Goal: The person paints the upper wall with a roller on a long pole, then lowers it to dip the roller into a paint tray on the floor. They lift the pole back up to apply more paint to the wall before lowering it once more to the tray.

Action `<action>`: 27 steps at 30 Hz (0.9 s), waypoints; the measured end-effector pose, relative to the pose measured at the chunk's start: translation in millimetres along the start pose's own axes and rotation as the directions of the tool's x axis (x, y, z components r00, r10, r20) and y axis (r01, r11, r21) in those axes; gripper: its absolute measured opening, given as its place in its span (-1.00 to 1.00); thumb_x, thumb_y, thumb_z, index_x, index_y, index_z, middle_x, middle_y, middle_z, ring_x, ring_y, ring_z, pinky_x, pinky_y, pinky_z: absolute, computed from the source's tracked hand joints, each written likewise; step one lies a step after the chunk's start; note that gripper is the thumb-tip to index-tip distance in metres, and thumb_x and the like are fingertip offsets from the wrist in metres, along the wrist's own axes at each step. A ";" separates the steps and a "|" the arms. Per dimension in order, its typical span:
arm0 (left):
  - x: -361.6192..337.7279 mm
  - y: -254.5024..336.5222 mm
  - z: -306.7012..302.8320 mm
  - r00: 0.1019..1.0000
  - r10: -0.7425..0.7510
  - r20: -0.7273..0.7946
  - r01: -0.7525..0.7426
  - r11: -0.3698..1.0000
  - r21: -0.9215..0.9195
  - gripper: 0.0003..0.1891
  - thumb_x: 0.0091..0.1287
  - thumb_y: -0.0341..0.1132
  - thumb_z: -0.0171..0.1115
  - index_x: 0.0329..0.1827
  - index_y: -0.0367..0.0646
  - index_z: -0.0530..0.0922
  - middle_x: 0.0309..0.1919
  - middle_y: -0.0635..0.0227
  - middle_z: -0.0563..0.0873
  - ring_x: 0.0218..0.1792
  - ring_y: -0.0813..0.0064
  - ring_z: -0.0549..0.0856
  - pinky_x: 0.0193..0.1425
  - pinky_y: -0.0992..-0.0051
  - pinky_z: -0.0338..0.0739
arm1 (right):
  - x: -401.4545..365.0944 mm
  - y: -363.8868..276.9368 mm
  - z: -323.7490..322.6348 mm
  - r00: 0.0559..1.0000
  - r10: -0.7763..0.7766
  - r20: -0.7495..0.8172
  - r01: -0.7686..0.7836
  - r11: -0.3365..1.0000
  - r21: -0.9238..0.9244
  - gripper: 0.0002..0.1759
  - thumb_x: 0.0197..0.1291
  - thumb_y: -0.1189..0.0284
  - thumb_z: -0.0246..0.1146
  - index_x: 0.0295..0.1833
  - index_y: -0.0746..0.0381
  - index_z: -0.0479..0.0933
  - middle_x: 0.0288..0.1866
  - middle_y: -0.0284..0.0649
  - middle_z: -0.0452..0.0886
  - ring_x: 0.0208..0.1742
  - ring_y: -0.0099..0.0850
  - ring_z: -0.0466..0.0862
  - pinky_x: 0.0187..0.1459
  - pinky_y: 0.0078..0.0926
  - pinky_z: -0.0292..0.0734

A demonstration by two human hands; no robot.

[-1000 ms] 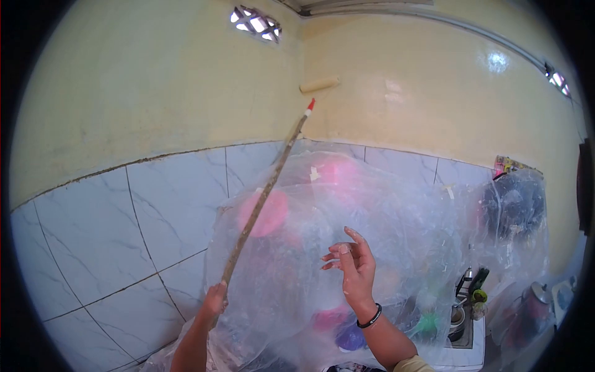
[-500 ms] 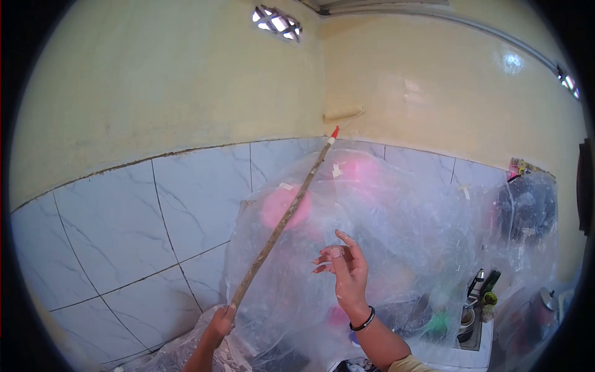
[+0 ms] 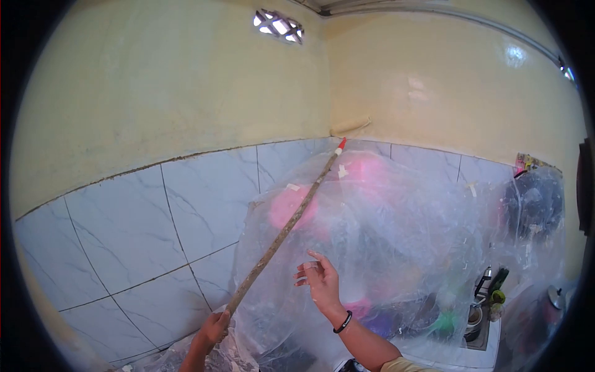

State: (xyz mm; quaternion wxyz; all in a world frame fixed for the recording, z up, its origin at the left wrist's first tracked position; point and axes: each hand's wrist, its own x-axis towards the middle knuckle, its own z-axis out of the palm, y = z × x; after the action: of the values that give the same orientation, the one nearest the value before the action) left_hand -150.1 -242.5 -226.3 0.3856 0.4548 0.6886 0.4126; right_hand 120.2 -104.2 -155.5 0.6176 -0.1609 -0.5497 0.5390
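Note:
My left hand [image 3: 212, 330] is closed around the lower end of a long wooden pole [image 3: 282, 234]. At the pole's upper end is a paint roller [image 3: 351, 128] with a red handle [image 3: 341, 145]. The roller lies against the cream wall in the corner, just above the tile edge, slightly tilted. To the right of the pole, my right hand [image 3: 320, 282] is raised with its fingers apart and partly bent, holding nothing. Pale smears show on its fingers, and a black wristband [image 3: 343, 322] is round the wrist.
Clear plastic sheeting [image 3: 396, 229] covers pink and other coloured items ahead. Marbled tiles [image 3: 201, 211] line the lower left wall. A sink [image 3: 477, 338] with dishes is at lower right. A vent block [image 3: 278, 26] sits high up near the corner.
The roller has slid down the wall towards the tile edge. My right hand has moved left and down, closer to the pole. The left hand still grips the pole, slightly lower.

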 end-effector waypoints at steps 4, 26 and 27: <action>-10.4 3.8 -9.7 0.997 0.055 -0.060 -0.051 0.997 0.058 -0.45 0.46 0.12 -0.10 -0.46 -0.22 0.46 -0.64 0.44 0.43 -0.62 0.60 0.40 -0.53 0.49 0.33 | 21.8 36.3 11.7 0.984 0.178 -0.017 -0.178 0.963 -0.204 -0.51 0.34 0.39 0.18 0.31 0.33 0.30 -0.17 -0.12 0.57 -0.23 -0.34 0.69 -0.28 -0.41 0.67; -93.4 -144.0 137.1 0.707 0.671 -0.225 -0.544 0.719 0.433 -0.51 0.49 0.02 -0.08 -0.40 -0.24 0.50 -0.62 0.18 0.48 -0.54 0.35 0.47 -0.45 0.24 0.33 | -69.3 71.1 -5.1 0.957 0.269 -0.106 -0.255 0.958 0.129 -0.70 0.29 0.41 0.25 0.00 0.30 0.32 -0.39 -0.24 0.57 -0.45 -0.43 0.65 -0.44 -0.44 0.57; -115.4 -132.0 150.6 0.801 0.564 -0.201 -0.469 0.800 0.374 -0.52 0.49 0.01 -0.07 -0.41 -0.23 0.49 -0.61 0.18 0.48 -0.52 0.34 0.47 -0.44 0.24 0.34 | -81.2 57.1 -8.6 0.955 0.272 -0.118 -0.250 0.952 0.176 -0.71 0.31 0.40 0.24 -0.03 0.29 0.31 -0.42 -0.26 0.55 -0.50 -0.43 0.63 -0.49 -0.45 0.56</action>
State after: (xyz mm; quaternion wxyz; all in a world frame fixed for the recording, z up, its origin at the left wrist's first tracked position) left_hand -21.0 -351.3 -384.2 0.0715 0.6124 0.6421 0.4557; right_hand 114.8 -148.2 -244.7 0.5889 -0.2202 -0.4336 0.6455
